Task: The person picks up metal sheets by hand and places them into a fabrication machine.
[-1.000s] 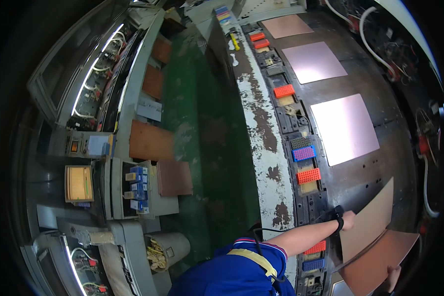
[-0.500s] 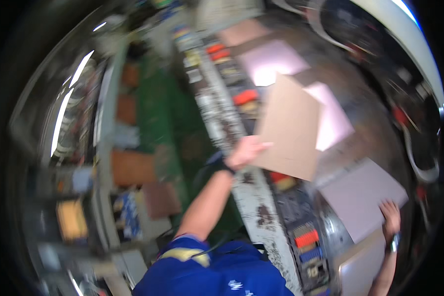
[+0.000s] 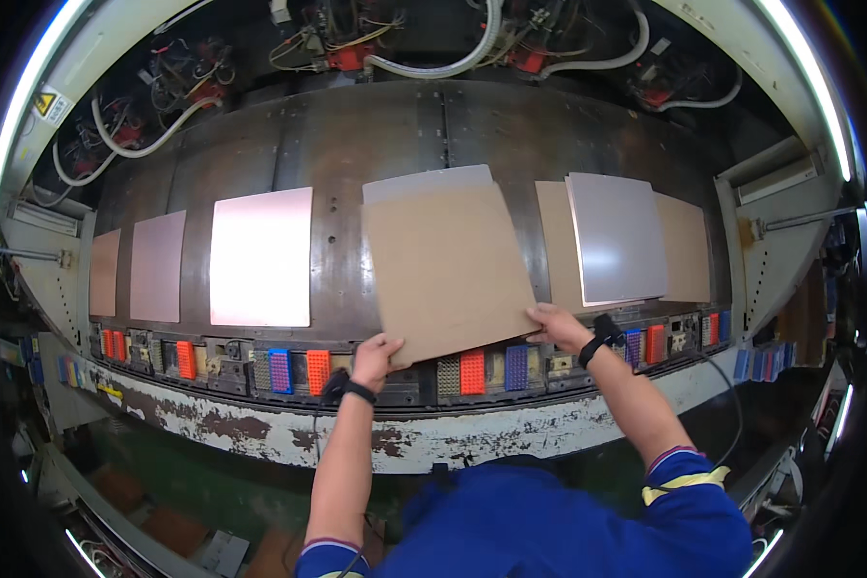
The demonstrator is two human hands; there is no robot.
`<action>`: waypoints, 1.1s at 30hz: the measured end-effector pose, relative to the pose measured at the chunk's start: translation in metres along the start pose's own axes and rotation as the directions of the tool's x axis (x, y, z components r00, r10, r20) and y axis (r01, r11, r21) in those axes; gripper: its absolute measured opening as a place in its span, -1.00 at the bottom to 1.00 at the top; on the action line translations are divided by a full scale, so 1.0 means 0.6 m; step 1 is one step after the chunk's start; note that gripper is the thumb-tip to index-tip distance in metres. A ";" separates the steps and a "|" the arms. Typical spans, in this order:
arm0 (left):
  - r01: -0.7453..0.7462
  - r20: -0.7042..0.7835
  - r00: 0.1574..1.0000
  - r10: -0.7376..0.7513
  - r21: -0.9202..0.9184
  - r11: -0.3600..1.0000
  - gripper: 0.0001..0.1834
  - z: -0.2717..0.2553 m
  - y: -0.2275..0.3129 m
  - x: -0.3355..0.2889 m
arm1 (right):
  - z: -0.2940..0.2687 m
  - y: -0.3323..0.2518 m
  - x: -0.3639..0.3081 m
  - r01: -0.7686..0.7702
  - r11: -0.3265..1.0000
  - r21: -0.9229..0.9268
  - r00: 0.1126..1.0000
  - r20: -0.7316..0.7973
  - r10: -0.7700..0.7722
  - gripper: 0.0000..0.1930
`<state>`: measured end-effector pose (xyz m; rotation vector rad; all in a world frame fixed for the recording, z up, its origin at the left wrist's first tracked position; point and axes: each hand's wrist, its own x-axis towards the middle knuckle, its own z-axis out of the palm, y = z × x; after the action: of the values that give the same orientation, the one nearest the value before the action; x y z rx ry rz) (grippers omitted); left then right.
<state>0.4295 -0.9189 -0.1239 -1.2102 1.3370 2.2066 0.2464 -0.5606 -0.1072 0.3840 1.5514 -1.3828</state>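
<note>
Both of my hands grip a flat brown board (image 3: 450, 270) by its near corners. My left hand (image 3: 374, 362) is closed on the left corner, with the thumb on top. At the right corner my right hand (image 3: 557, 328) is closed the same way. The board lies slightly tilted over a grey sheet (image 3: 432, 180), whose far edge shows behind it. To the right, another grey sheet (image 3: 618, 241) overlaps a brown board (image 3: 557, 231), and a further brown board (image 3: 686, 249) shows behind it. Whether the held board touches the sheet beneath, I cannot tell.
On the dark metal table (image 3: 337, 135) to the left lie a shiny pinkish plate (image 3: 262, 258), a duller pink one (image 3: 158, 267) and a brown one (image 3: 105, 274). Orange bristly blocks (image 3: 318, 372) line the near edge, above a worn white rail (image 3: 511, 429). Hoses (image 3: 443, 67) hang at the back.
My view has swung to face the table squarely. My right hand has left the greyish sheet and now grips the brown board, which only my left hand held before.
</note>
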 end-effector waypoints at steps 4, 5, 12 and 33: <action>0.014 -0.104 0.994 -0.018 -0.039 0.999 -0.87 0.057 -0.037 0.107 | -0.060 0.046 0.064 0.102 0.994 -0.042 0.976 -0.190 -0.108 -0.68; -0.084 -0.150 0.986 0.077 -0.042 0.996 -0.88 0.071 -0.032 0.125 | -0.069 0.036 0.084 0.179 0.983 0.035 0.966 -0.195 -0.169 -0.71; -0.226 -0.354 0.781 0.515 0.608 0.761 -0.67 0.018 0.001 0.220 | -0.026 -0.057 0.207 0.334 0.915 -0.228 0.909 -0.177 -0.376 -0.72; 0.044 -0.292 0.869 0.400 0.850 0.524 -0.31 0.034 0.037 0.138 | -0.013 -0.022 0.168 0.222 0.616 -0.756 0.876 -0.123 -0.466 -0.54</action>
<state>0.3555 -0.9277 -0.1712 -1.2002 2.4173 0.9887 0.1859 -0.5940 -0.1824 -0.2368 2.3954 -0.8666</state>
